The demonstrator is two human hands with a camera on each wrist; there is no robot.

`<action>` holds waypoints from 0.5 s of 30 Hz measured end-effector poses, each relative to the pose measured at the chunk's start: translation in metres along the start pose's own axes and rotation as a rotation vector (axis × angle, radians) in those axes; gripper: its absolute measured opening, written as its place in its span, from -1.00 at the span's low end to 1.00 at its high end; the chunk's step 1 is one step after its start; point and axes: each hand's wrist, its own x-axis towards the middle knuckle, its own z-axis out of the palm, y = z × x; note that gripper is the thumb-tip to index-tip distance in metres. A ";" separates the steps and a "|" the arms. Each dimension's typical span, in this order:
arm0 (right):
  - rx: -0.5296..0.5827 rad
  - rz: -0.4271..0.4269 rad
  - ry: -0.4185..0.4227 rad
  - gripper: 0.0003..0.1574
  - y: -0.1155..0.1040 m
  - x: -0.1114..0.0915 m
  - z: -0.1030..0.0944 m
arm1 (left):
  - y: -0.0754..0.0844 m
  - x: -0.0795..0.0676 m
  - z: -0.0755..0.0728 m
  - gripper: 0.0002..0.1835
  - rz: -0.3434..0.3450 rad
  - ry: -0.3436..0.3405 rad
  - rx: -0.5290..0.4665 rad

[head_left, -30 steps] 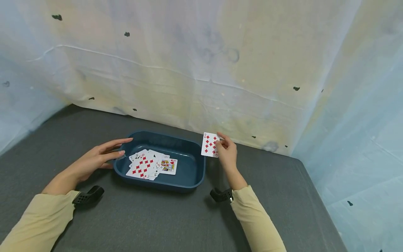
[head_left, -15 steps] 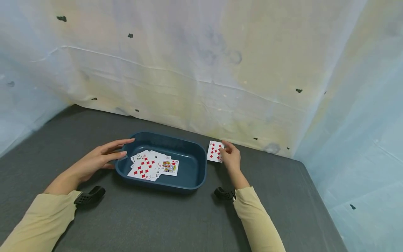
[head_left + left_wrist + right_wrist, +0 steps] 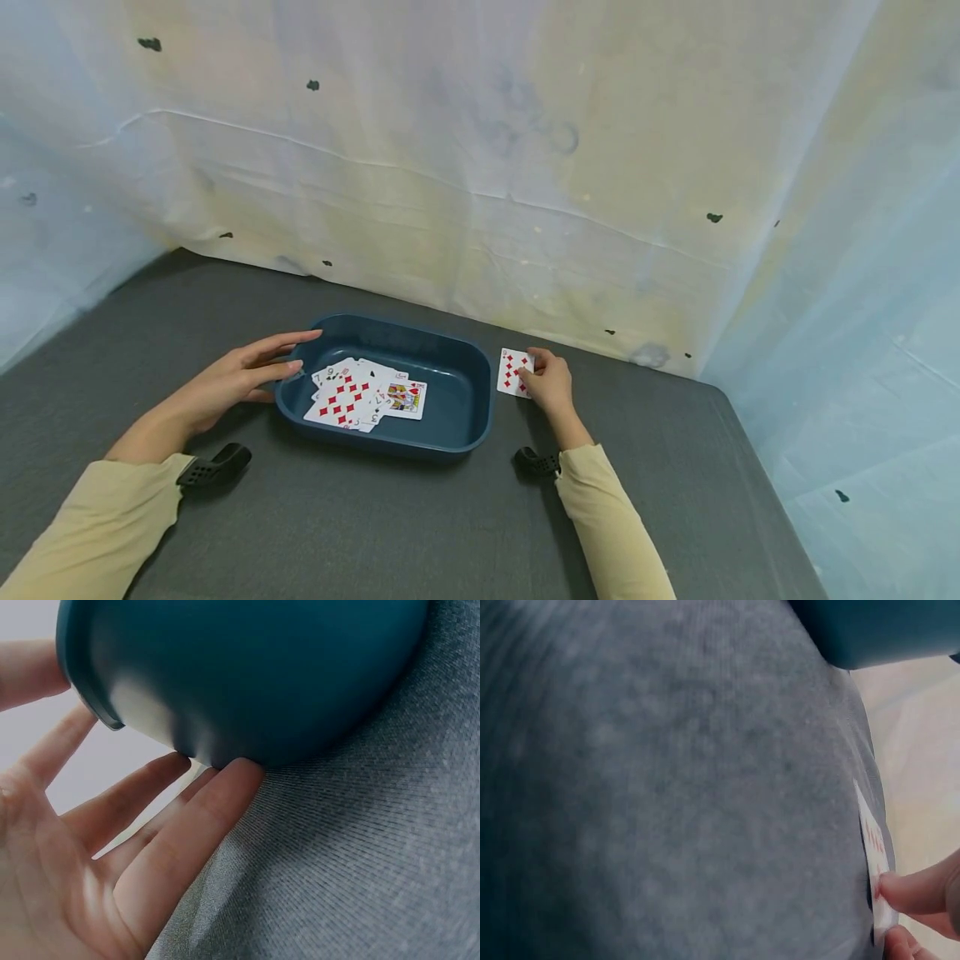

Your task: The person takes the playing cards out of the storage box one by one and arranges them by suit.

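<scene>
In the head view, a dark blue rectangular tub (image 3: 450, 450) holds a loose pile of face-up playing cards (image 3: 345, 400), with a ten of diamonds on top and a king at its right. My left hand (image 3: 225, 379) is at the tub's left end, fingers spread against it. The left wrist view shows straight fingertips (image 3: 240, 772) touching the tub's outer wall (image 3: 247, 690). Just right of the tub, my right hand (image 3: 551, 383) pinches the right side of a diamond playing card (image 3: 513, 372), face up and close over the table. The right wrist view shows this card (image 3: 871, 840) nearly edge-on.
A dark grey cloth-covered table (image 3: 375, 533) lies under everything. Behind it hangs a pale, blotchy sheet (image 3: 480, 150), close beyond the held card. More sheeting (image 3: 862, 350) closes off the right side. Both wrists wear a black band (image 3: 217, 467).
My right hand has lowered the diamond card toward the table and drawn it slightly away from the tub, toward me. The left hand stays at the tub.
</scene>
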 end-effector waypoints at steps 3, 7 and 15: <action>-0.020 -0.010 0.015 -0.51 -0.001 -0.001 0.001 | 0.000 0.000 0.000 -0.36 -0.001 0.002 0.002; -0.006 0.008 0.034 -0.55 -0.003 -0.002 0.002 | 0.000 0.001 0.001 -0.34 0.000 0.002 0.006; 0.064 0.006 0.046 -0.58 -0.014 -0.004 -0.004 | -0.001 0.002 0.001 -0.34 -0.001 0.002 -0.008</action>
